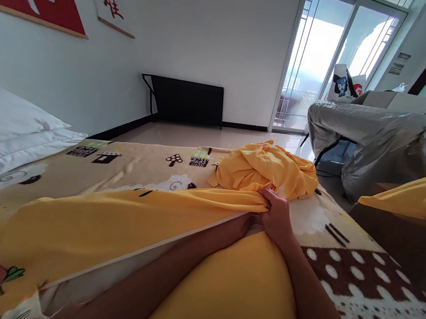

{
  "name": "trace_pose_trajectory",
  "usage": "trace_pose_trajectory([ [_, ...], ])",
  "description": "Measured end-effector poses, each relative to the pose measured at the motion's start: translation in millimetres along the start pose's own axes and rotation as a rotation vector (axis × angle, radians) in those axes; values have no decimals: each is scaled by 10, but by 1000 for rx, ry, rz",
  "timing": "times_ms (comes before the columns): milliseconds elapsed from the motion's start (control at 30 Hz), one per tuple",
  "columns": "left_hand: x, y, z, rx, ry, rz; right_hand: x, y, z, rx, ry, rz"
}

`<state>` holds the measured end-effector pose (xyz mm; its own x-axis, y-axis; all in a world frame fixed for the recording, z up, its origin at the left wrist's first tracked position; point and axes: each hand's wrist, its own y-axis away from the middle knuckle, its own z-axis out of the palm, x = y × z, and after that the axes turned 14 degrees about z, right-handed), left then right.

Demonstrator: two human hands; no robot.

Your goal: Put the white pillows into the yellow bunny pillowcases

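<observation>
A long piece of yellow cloth [120, 215] with a pale edge stretches across the bed from the lower left to the middle. My right hand [277, 211] pinches its gathered end between thumb and fingers. Close beside it, my left hand [242, 225] reaches in under the cloth's pale edge, and its fingers are hidden there. Just beyond both hands lies a crumpled heap of yellow fabric [270, 166]. Between my forearms a smooth, rounded yellow surface [235, 297] fills the bottom of the view; I cannot tell whether it belongs to the same cloth.
A patterned blanket [146, 159] covers the bed. White pillows [7, 129] lie at the left. On the right, more yellow fabric [422, 195] hangs over a brown box [393, 238]. Behind stands a plastic-covered table [388, 124] with a carton [398, 101]. A black panel [189, 102] leans against the wall.
</observation>
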<state>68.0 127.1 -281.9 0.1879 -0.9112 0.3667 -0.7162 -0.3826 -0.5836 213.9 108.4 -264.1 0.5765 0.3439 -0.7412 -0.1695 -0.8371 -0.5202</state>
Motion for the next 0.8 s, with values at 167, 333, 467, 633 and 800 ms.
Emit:
trace_pose_trajectory([
  [167,72,47,-95,-63,-40,9,10,5,11,94,40,86],
  [333,119,22,-117,-80,-5,45,20,-1,13,135,50,82],
  [467,118,-63,-87,-107,93,118,19,-7,13,116,41,63],
  [633,96,-93,-65,-110,111,95,2,1,4,39,6,16],
  [800,23,-30,-10,-58,107,27,-28,5,-13,0,-8,2],
])
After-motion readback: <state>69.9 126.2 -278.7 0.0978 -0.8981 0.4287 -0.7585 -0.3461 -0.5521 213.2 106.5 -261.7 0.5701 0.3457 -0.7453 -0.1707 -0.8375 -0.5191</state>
